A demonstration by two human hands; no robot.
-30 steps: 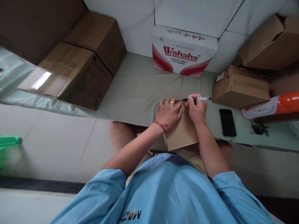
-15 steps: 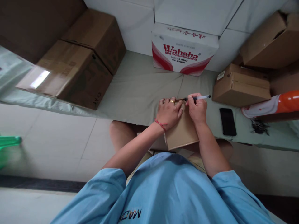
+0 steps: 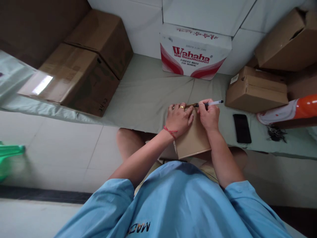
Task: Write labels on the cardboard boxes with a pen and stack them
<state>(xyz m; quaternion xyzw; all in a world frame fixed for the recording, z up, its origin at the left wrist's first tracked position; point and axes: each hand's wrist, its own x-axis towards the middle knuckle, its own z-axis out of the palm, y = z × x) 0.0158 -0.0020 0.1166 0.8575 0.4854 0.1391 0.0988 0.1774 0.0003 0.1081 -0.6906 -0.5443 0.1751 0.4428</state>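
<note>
A small brown cardboard box [image 3: 194, 143] lies tilted at the near edge of the covered surface, partly above my lap. My left hand [image 3: 179, 119], with a gold ring and a red string bracelet, grips its far left part. Its fingers bend at the far edge and the thumb lies on top. Close beside it, my right hand [image 3: 209, 115] is closed around a pen [image 3: 215, 103] with a clear barrel and dark grip. The pen lies nearly level, its front end pointing left toward my left fingers at the box's far edge. Its tip is hard to make out.
A white and red water carton [image 3: 193, 56] stands against the wall. Large cardboard boxes [image 3: 81, 72] are at left, a smaller carton [image 3: 256, 91] at right. A black phone [image 3: 242, 128], keys [image 3: 276, 133] and an orange-white roll [image 3: 292, 110] lie to my right.
Both hands, the pen and the box keep almost the same place. The surroundings shift very slightly in the picture.
</note>
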